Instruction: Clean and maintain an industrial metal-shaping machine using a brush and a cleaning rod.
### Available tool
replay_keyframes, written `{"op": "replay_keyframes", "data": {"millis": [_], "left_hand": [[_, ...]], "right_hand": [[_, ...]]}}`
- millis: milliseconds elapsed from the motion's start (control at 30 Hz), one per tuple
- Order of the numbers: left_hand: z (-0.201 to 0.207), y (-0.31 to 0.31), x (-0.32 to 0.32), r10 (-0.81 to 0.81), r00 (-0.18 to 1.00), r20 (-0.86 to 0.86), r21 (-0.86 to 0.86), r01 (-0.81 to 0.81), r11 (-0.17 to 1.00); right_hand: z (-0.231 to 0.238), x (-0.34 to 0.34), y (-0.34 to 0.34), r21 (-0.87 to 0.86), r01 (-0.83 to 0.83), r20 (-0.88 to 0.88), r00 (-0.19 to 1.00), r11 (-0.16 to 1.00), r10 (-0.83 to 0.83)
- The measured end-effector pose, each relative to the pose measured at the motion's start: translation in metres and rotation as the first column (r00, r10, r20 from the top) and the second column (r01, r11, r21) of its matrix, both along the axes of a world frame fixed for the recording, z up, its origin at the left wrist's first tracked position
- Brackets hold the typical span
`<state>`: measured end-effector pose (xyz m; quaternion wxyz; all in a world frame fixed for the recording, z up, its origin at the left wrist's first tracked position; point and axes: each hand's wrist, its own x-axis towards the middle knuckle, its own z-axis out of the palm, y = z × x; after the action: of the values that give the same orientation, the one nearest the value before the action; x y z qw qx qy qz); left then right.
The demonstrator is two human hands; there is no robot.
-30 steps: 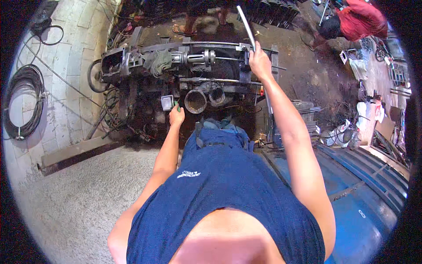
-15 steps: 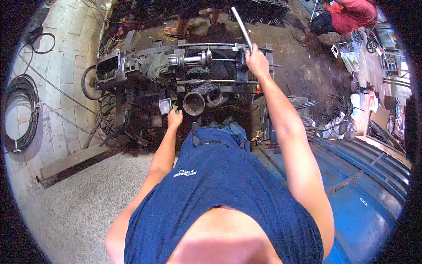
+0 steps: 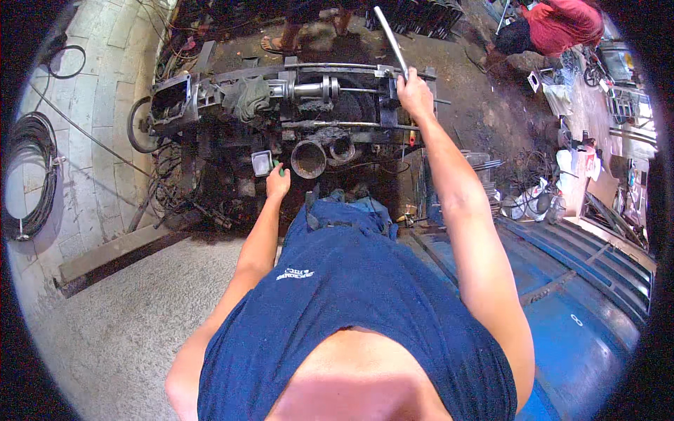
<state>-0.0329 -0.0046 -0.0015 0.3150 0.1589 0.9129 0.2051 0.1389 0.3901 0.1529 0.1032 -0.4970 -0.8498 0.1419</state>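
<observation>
My right hand point(image 3: 415, 95) is closed around the lower end of a silver metal bar point(image 3: 391, 36), which slants up and away over the right side of a dark, greasy machine point(image 3: 289, 126). Nearer to me, my left hand point(image 3: 278, 184) is closed on a small green handle-like piece point(image 3: 279, 168). Right beside that hand is a pale, square, shallow container point(image 3: 262, 163); whether it joins the green piece I cannot tell. A round, open metal pipe mouth point(image 3: 308, 160) lies just right of the left hand. Across the machine runs a shiny metal shaft with a flange point(image 3: 316, 90).
A grey cloth point(image 3: 250, 99) drapes over the machine's left part. A coiled black cable point(image 3: 31, 172) lies on the pale tiles. Blue metal panels point(image 3: 554, 316) stand at my right. A person in red point(image 3: 562, 28) is at the far right; someone's feet point(image 3: 274, 45) show beyond the machine.
My right hand and the bar have shifted slightly right. The left hand keeps its hold beside the container. The view has tilted a little.
</observation>
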Motion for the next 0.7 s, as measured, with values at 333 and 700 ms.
{"op": "replay_keyframes", "data": {"millis": [333, 700], "left_hand": [[-0.0003, -0.0049, 0.0013, -0.016, 1.0, 0.011, 0.058, 0.015, 0.998], [-0.0024, -0.0065, 0.0005, -0.025, 0.999, 0.022, 0.077, 0.023, 0.997]], "right_hand": [[0.0012, -0.001, 0.0019, -0.062, 0.026, 0.041, 0.999, 0.998, -0.023], [0.0012, 0.0016, 0.0027, -0.059, 0.017, 0.028, 0.999, 0.998, -0.016]]}}
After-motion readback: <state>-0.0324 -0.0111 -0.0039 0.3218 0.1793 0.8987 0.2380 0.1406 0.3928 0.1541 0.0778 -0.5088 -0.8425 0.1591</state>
